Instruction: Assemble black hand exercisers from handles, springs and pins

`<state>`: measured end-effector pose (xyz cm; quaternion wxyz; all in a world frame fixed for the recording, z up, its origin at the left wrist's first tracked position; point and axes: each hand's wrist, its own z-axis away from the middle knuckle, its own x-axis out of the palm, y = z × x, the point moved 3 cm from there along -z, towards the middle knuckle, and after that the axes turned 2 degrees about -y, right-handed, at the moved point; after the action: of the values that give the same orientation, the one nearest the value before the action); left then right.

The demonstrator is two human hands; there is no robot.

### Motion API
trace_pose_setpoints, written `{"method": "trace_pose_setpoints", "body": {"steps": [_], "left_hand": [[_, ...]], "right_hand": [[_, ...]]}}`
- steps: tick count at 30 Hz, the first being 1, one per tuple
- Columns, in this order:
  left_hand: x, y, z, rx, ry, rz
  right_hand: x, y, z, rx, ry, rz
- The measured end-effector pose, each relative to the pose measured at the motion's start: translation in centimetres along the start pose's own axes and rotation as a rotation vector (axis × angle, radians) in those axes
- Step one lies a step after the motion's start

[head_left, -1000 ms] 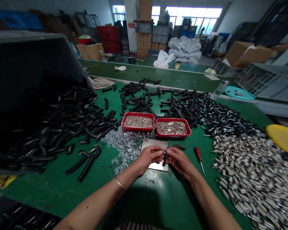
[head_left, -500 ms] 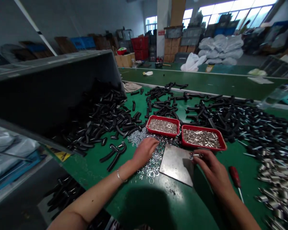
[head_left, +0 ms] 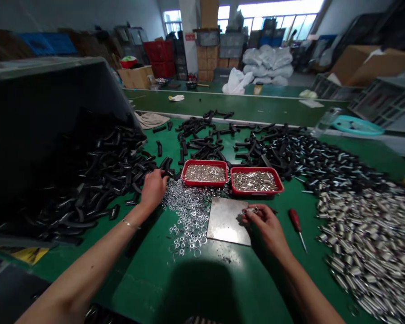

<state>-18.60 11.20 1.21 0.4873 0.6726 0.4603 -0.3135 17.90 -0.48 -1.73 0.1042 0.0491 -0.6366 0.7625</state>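
Head view: left hand (head_left: 153, 190) has moved from the rings (head_left: 185, 204) to black handles (head_left: 121, 155); its grip I cannot tell. Right hand (head_left: 266, 223) pinches a shiny coiled spring (head_left: 251, 210) at right edge of the metal plate (head_left: 227, 219).

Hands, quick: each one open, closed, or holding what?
Left hand: at a black part; grip can't be told.
Right hand: closed, holding a metal spring.

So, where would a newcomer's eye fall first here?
Probably on the broad heap of shiny, cylindrical metal parts, right on the green tabletop. Next, perhaps two red rectangular trays of small metal pieces near the middle, and the right hand holding a silver coil spring by a flat grey metal plate.
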Motion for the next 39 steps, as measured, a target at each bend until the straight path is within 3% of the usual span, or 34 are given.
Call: {"method": "trace_pose_setpoints", "body": {"steps": [2, 3, 6, 7, 9, 13, 17, 19, 22, 25, 27, 28, 32, 34, 36, 39], "left_hand": [[-0.4, 2.6, 1.8, -0.011, 0.051, 0.357], [-0.2, 4.5, 3.0, -0.001, -0.015, 0.543], [2.2, 11.4, 7.0, 0.001, -0.53, 1.009], [3.2, 13.3, 8.1, -0.045, -0.622, 1.093], [5.1, 15.8, 9.5, -0.152, -0.683, 1.199], [7.7, 17.7, 10.6, -0.317, -0.668, 1.373], [8.1, 18.5, 11.5, -0.402, -0.689, 1.539], [7.4, 19.0, 12.3, -0.371, -0.819, 1.507], [5.5, 19.4, 13.3, -0.246, -1.114, 1.45], [4.0, 19.0, 14.0, -0.206, -1.247, 1.548], [4.0, 18.2, 14.1, -0.282, -1.215, 1.585], [4.1, 17.6, 13.9, -0.339, -1.131, 1.587], [3.1, 13.2, 11.0, -0.486, -0.445, 1.595], [1.8, 10.8, 9.1, -0.477, -0.239, 1.592], [0.8, 8.8, 7.7, -0.462, -0.211, 1.541], [0.7, 7.2, 6.9, -0.448, -0.223, 1.4]], "right_hand": [[0.0, 0.5, -0.1, -0.015, 0.019, -0.019], [0.2, 0.7, -0.2, -0.023, 0.028, -0.027], [1.2, 1.0, -0.2, -0.041, 0.063, -0.057], [1.6, 1.0, -0.1, -0.046, 0.075, -0.067], [2.2, 0.7, 0.2, -0.061, 0.097, -0.079], [2.6, 0.2, 1.1, -0.122, 0.139, -0.058], [2.5, 0.1, 1.5, -0.166, 0.145, 0.043], [2.2, 0.1, 1.5, -0.146, 0.098, 0.089], [1.4, 0.3, 1.5, -0.019, -0.044, 0.033], [1.4, 0.4, 1.3, 0.124, -0.241, -0.015], [2.2, 0.5, 0.7, 0.136, -0.353, 0.078], [2.9, 0.6, 0.1, 0.087, -0.372, 0.17], [7.3, 0.5, -2.7, -0.373, -0.379, 0.787], [10.0, 1.0, -3.8, -0.545, -0.443, 1.14], [12.0, 1.5, -4.8, -0.6, -0.484, 1.388], [13.2, 1.6, -5.7, -0.612, -0.502, 1.498]]}}
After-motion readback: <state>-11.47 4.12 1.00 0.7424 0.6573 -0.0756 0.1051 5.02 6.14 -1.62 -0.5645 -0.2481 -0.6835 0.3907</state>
